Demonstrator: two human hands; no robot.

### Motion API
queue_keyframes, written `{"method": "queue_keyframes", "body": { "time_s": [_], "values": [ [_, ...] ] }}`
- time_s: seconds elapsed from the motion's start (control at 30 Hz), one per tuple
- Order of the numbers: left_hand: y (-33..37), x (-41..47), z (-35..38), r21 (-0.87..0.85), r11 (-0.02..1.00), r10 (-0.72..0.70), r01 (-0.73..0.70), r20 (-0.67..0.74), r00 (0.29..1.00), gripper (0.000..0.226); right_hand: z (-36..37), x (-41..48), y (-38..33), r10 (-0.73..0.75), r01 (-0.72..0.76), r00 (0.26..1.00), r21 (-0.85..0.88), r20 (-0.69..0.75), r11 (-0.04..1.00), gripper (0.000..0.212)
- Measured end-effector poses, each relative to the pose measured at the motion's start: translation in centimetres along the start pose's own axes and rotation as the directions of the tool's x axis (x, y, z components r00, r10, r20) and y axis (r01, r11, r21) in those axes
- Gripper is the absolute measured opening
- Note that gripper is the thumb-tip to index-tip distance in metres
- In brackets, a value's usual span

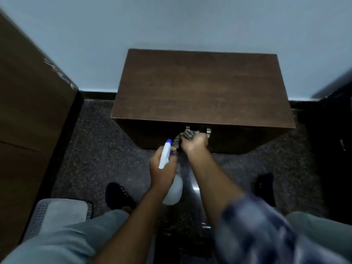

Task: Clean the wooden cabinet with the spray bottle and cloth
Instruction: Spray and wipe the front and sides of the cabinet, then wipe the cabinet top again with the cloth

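— Where's the wooden cabinet [202, 86] from where you stand?

— Straight ahead of the person, backed against the pale wall [171, 21], its long side running left to right across their view. The top looks bare. The front face drops away in shadow just beyond the hands.

— And the hands themselves?

— The right hand [194, 144] is the nearer one to the cabinet. It's closed around a patterned cloth [187, 136], pressed up at the front face just under the top edge, right by two metal handles [198, 129]. Whether the cloth is flat on the wood I can't tell; it's dark there.

— The left?

— The left hand [162, 168] hangs a little back and to the left, gripping the spray bottle [167, 155] by its neck, the blue nozzle pointing forward towards the cabinet front, the pale body hanging below the fist.

— So what comes next, you reckon?

— I'd guess a wipe along the front, sideways with the cabinet's long axis, since the cloth hand is already there. The floor [99, 141] is dark speckled stone, and a taller piece of brown furniture [28, 92] stands off to the left.
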State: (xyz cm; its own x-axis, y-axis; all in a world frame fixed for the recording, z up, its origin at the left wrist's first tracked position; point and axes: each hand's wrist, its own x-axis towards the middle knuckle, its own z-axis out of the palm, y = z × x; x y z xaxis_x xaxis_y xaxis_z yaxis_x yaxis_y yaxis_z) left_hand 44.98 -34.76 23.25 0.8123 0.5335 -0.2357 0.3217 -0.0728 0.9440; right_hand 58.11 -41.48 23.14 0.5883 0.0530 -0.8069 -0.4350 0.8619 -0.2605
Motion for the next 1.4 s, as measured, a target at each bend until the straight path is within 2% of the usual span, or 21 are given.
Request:
{"method": "queue_keyframes", "body": {
  "time_s": [0.1, 0.2, 0.3, 0.47, 0.6, 0.7, 0.8, 0.9, 1.07, 1.13, 1.17, 1.23, 1.3, 1.33, 1.37, 1.4],
  "values": [
    [0.9, -0.8, 0.0, 0.021, 1.0, -0.005, 0.004, 0.034, 0.999, 0.029, -4.3, -1.9, -1.3, 0.017, -0.018, 0.999, 0.019, 0.04, 1.0, 0.025],
    [1.4, -1.1, 1.3, 0.048, 0.999, 0.01, -0.014, 0.076, 0.997, 0.03, -9.0, -3.8, -4.0, 0.001, -0.011, 0.998, 0.15, 0.065, 0.989, 0.035],
    [2.0, -1.0, 3.3, 0.078, 0.996, 0.023, -0.036, 0.165, 0.986, 0.027, -9.8, -4.3, -5.9, -0.065, 0.057, 0.998, 0.239, 0.025, 0.969, 0.045],
    [3.0, -0.3, 6.1, 0.098, 0.995, -0.011, -0.005, 0.165, 0.986, 0.013, -5.0, -2.8, -6.0, -0.059, 0.062, 0.998, 0.136, -0.032, 0.989, 0.033],
    [3.3, -0.1, 6.1, 0.064, 0.998, 0.018, -0.03, 0.175, 0.984, 0.019, -0.7, -0.2, -6.1, -0.016, 0.029, 0.985, 0.068, -0.173, 0.997, 0.05],
    [3.0, 0.1, 5.1, 0.035, 0.998, 0.045, -0.051, 0.157, 0.987, 0.019, -1.4, -0.2, -5.6, -0.1, 0.093, 0.977, -0.048, -0.19, 0.995, 0.042],
    [3.4, 0.3, 4.3, 0.068, 0.997, 0.028, -0.039, 0.158, 0.987, 0.027, -2.9, -1.0, -6.9, -0.073, 0.056, 0.988, -0.125, -0.137, 0.991, 0.035],
    [4.5, 0.1, 4.1, 0.055, 0.998, 0.021, -0.029, 0.13, 0.991, 0.029, -4.9, -5.1, -10.0, -0.064, 0.059, 0.998, -0.185, -0.022, 0.981, 0.023],
    [7.8, -0.3, 4.7, 0.047, 0.992, 0.113, -0.121, 0.136, 0.984, 0.029, -3.4, -12.3, -16.1, -0.255, 0.306, 0.951, -0.388, 0.177, 0.87, 0.036],
    [9.7, -0.4, 4.8, 0.009, 0.989, 0.147, -0.149, 0.142, 0.979, 0.029, -0.8, -14.7, -18.5, -0.329, 0.443, 0.892, -0.463, 0.308, 0.767, 0.033],
    [10.5, -0.4, 4.9, -0.007, 0.985, 0.169, -0.17, 0.144, 0.975, 0.029, 0.4, -15.4, -19.7, -0.381, 0.542, 0.839, -0.526, 0.389, 0.655, 0.03],
    [12.0, -0.5, 4.9, -0.028, 0.976, 0.216, -0.214, 0.146, 0.965, 0.03, 2.3, -16.6, -21.7, -0.428, 0.737, 0.673, -0.598, 0.603, 0.316, 0.028],
    [13.2, -0.4, 4.9, -0.045, 0.971, 0.238, -0.234, 0.137, 0.962, 0.031, 3.4, -16.8, -22.9, -0.316, 0.84, 0.511, -0.542, 0.799, -0.012, 0.022],
    [13.5, -0.3, 4.8, -0.052, 0.972, 0.233, -0.228, 0.133, 0.963, 0.032, 3.8, -16.2, -23.2, -0.206, 0.838, 0.47, -0.507, 0.859, -0.202, 0.022],
    [13.7, -0.2, 4.9, -0.056, 0.975, 0.223, -0.217, 0.128, 0.967, 0.033, 3.7, -15.1, -23.3, -0.098, 0.782, 0.482, -0.478, 0.87, -0.399, 0.032],
    [13.8, -0.1, 4.9, -0.057, 0.977, 0.211, -0.206, 0.122, 0.97, 0.033, 3.2, -13.7, -23.5, -0.049, 0.701, 0.526, -0.465, 0.849, -0.541, 0.047]
  ]
}}
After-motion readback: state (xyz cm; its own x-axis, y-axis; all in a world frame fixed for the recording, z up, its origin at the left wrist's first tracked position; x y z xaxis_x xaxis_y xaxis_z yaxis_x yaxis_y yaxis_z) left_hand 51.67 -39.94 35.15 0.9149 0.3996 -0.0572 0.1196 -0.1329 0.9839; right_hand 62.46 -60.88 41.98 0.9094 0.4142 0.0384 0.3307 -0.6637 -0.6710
